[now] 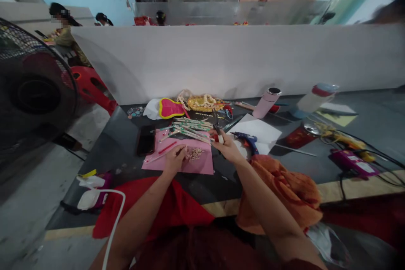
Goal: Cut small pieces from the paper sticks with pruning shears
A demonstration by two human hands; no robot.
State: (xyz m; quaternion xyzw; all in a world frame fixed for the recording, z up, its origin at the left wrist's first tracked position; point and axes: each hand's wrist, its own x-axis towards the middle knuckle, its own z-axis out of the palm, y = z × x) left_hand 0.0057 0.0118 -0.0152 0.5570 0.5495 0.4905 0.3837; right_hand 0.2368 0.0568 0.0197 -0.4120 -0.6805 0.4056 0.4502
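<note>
My left hand [175, 159] rests over a pink sheet [202, 167], fingers pinched; whatever they hold is too small to make out. Beside its fingertips lies a pile of small beige pieces [195, 154]. My right hand [227, 147] is closed round a small hand tool [217, 130] with a dark upper end and a red part, tip pointing away from me; its exact kind is unclear. Just beyond both hands is a bundle of pale sticks with green markings [191, 126]. A thin red stick [167, 147] lies on the sheet, left of the pile.
A phone [146, 140] lies at left, a yellow basket [205, 103] behind. To the right are a blue glue gun [248, 137], white paper [261, 128], a pink flask [266, 103], a can [303, 135], an orange cloth [284, 190] and a purple power strip [354, 163]. A fan [34, 93] stands left.
</note>
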